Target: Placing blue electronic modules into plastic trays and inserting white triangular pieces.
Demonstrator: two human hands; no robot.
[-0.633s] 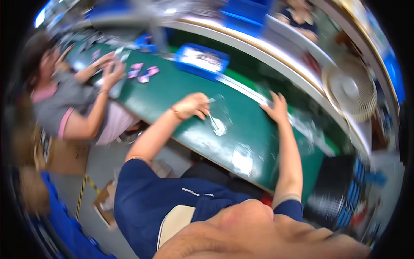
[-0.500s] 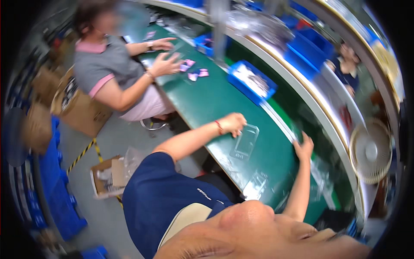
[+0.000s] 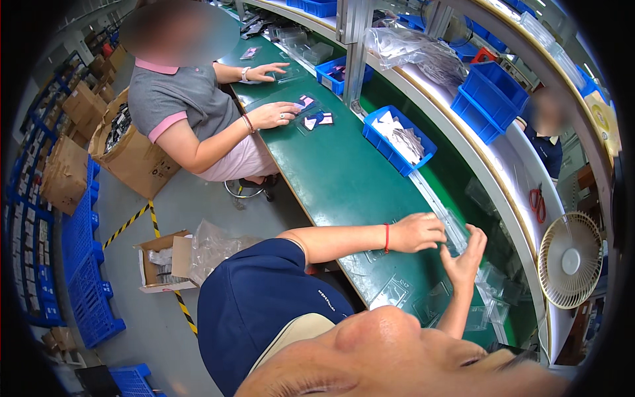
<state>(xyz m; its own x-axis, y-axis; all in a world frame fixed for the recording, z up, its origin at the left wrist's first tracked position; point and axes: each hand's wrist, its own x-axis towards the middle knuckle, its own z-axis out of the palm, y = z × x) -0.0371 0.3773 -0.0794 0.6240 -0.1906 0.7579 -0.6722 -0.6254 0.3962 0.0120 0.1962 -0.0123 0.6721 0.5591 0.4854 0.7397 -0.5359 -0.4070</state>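
Both hands [image 3: 442, 243] around clear plastic tray [image 3: 456, 231]

Blue bin [image 3: 399, 140] on table — fan [image 3: 570, 261] right.

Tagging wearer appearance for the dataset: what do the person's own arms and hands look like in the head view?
Both forearms are bare. The left hand has a thin red band at the wrist; the right hand shows no band, ring or glove. A navy short sleeve covers the left upper arm. The fingers are bare.

clear glossy plastic tray [image 3: 456, 233], matt green table [image 3: 344, 178]
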